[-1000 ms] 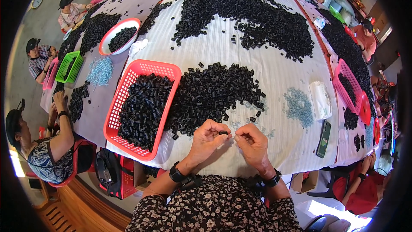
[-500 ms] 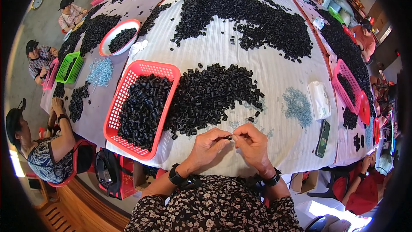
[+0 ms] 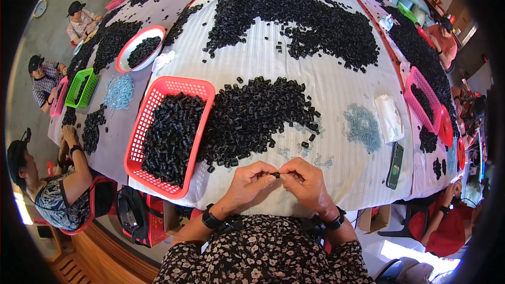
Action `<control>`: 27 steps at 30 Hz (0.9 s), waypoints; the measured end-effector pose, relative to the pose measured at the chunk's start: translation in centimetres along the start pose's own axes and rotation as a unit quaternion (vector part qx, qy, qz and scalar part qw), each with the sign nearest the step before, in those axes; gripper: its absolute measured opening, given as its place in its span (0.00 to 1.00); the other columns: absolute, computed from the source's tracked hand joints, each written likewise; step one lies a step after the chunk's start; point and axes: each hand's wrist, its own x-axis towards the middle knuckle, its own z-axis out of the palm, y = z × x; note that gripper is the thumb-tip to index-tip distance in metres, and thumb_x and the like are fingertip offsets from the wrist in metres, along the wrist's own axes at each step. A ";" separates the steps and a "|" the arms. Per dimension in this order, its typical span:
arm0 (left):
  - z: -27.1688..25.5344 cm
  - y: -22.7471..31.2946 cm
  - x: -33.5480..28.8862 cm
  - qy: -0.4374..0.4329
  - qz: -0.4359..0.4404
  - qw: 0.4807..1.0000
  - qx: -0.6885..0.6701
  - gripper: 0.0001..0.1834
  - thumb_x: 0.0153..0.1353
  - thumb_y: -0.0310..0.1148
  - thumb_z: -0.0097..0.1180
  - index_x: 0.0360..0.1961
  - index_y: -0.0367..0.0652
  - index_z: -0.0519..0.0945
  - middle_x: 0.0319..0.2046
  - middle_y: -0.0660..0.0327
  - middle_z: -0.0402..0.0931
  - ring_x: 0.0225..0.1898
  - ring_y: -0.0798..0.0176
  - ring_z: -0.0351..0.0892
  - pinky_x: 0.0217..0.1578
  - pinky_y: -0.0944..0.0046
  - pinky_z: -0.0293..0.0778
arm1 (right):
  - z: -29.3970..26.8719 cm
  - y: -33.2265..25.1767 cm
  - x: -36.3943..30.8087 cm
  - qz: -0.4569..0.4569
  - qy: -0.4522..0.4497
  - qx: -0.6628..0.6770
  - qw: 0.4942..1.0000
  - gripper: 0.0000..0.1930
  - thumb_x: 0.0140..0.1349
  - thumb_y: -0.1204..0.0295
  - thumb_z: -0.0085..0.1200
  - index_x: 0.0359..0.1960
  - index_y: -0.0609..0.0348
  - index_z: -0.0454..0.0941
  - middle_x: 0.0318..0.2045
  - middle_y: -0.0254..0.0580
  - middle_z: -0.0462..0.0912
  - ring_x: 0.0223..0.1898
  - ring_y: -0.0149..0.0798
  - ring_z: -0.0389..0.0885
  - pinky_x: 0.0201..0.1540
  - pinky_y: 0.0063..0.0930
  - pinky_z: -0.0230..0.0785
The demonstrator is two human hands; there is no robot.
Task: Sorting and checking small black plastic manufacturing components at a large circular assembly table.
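My left hand [image 3: 248, 183] is closed, pinching a small black plastic cylinder [image 3: 276, 175] between thumb and fingertips. Thumb and forefinger pressed together, my right hand [image 3: 309, 185] meets the cylinder's right end; whatever is in that pinch is too small to make out. Both hands hover over the near edge of the white cloth. Just beyond them spreads a heap of similar black cylinders [image 3: 252, 118]. A red plastic basket [image 3: 211, 106] full of the same pieces stands to the left. Small clear bluish pieces [image 3: 362, 130] lie in a loose pile on the right.
Beside the clear pieces are a white soft pack [image 3: 389, 120] and a phone [image 3: 395, 165]. A larger black heap [image 3: 326, 31] covers the far cloth. On the left table stand a white basin [image 3: 122, 55] and a green basket [image 3: 89, 93]. Other people sit working on both sides.
My right fingertips have moved left, up against the end of the black cylinder in my left hand. The whole view has shifted slightly.
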 end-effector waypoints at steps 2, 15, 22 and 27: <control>-0.4 0.0 0.0 -0.013 -0.011 1.000 0.012 0.08 0.60 0.25 0.56 0.40 0.35 0.77 0.30 0.63 0.76 0.30 0.75 0.73 0.33 0.76 0.69 | -0.3 0.0 0.0 0.093 -0.032 0.078 0.992 0.05 0.58 0.79 0.53 0.35 0.62 0.76 0.30 0.37 0.76 0.29 0.29 0.76 0.31 0.21 0.67; -0.4 0.8 0.9 -0.121 -0.110 0.985 -0.057 0.07 0.60 0.27 0.57 0.37 0.36 0.79 0.29 0.65 0.77 0.29 0.77 0.73 0.31 0.77 0.69 | -2.1 2.8 0.2 0.215 -0.126 0.177 0.952 0.08 0.54 0.74 0.61 0.33 0.59 0.75 0.24 0.27 0.73 0.27 0.21 0.68 0.29 0.15 0.61; -0.1 0.8 0.9 -0.149 -0.134 0.977 -0.079 0.06 0.59 0.27 0.58 0.36 0.36 0.78 0.27 0.66 0.77 0.28 0.77 0.72 0.30 0.77 0.68 | -5.3 4.5 2.3 0.096 -0.032 -0.004 0.995 0.04 0.56 0.75 0.55 0.29 0.61 0.73 0.24 0.31 0.72 0.26 0.25 0.68 0.29 0.21 0.61; -0.4 0.6 1.0 -0.081 -0.167 0.978 -0.094 0.04 0.58 0.25 0.57 0.33 0.36 0.78 0.27 0.65 0.77 0.28 0.75 0.73 0.30 0.75 0.69 | -7.8 8.4 3.9 0.025 0.161 -0.241 0.957 0.04 0.55 0.79 0.50 0.33 0.62 0.72 0.29 0.46 0.71 0.27 0.43 0.72 0.33 0.30 0.65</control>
